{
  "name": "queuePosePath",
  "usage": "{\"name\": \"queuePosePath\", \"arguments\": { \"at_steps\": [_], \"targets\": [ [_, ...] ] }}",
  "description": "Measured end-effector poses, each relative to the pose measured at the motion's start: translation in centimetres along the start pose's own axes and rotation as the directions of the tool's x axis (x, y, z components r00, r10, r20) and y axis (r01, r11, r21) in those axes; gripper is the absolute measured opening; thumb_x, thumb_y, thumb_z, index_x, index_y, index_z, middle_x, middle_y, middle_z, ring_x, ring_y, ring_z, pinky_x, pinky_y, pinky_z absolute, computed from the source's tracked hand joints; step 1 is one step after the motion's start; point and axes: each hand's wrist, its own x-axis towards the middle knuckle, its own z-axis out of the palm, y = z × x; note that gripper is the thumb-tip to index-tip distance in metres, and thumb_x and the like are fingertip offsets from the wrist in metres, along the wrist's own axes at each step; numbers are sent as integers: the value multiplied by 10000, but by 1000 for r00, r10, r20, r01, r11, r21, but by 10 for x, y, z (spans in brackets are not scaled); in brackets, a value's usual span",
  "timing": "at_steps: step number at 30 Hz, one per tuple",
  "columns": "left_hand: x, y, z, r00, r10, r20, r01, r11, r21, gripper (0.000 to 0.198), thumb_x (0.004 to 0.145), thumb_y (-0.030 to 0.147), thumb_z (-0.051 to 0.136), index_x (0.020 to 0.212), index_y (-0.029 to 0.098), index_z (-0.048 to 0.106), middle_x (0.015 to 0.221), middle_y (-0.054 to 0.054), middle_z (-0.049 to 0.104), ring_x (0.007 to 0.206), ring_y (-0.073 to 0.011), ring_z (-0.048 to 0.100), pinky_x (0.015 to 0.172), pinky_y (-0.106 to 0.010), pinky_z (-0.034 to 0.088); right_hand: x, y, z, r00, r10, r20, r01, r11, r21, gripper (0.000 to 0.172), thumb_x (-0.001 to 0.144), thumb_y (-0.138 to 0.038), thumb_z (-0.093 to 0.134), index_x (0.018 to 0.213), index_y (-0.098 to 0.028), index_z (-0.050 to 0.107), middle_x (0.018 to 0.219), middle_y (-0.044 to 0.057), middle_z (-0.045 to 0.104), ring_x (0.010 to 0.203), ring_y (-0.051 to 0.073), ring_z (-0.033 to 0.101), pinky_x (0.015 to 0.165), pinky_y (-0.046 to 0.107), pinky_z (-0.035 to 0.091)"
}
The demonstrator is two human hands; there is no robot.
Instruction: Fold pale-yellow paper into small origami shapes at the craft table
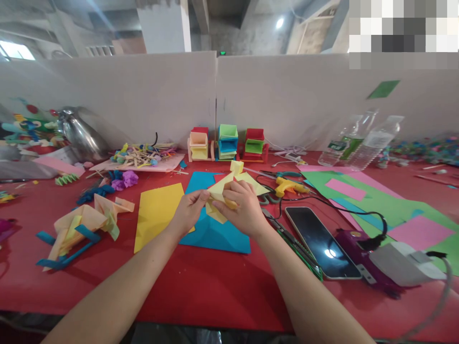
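A pale yellow folded paper piece (219,190) is held up between my two hands, above a blue sheet (218,236). My left hand (191,206) pinches its left edge between thumb and fingers. Around its right side my right hand (244,205) has its fingers curled, hiding part of the folds. More pale yellow paper (253,183) sticks out behind the right hand, and a small yellow folded bit (236,167) stands just beyond. A yellow sheet (156,215) lies left of the blue one, partly behind my left hand.
Left: an orange paper model (77,229) with blue strips and a steel jug (81,134). Behind: coloured paper boxes (227,141). Right: a yellow glue gun (290,186), cable, phone (322,241), purple power strip (353,239), green sheets (380,200) and plastic bottles (376,138).
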Motion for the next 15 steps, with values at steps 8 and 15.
{"name": "queuePosePath", "arguments": {
  "at_steps": [8, 15],
  "targets": [
    [2, -2, -5, 999, -11, -47, 10, 1000, -16, 352, 719, 508, 585, 645, 167, 633, 530, 7, 531, 572, -145, 492, 517, -225, 372, 2, 10, -6, 972, 128, -195, -57, 941, 332, 130, 821, -213, 552, 895, -235, 656, 949, 43, 604, 939, 180, 540, 857, 370, 417],
    [3, -3, -5, 1000, -3, -9, 2, 996, -94, 377, 731, 524, 566, 712, 157, 652, 650, -13, 614, 651, -155, 544, 612, -243, 432, 2, 17, 0, 907, 417, -54, -274, 684, 676, 108, 741, -259, 619, 835, -219, 652, 1067, 59, 549, 1011, 186, 534, 817, 346, 467]
  ]
}}
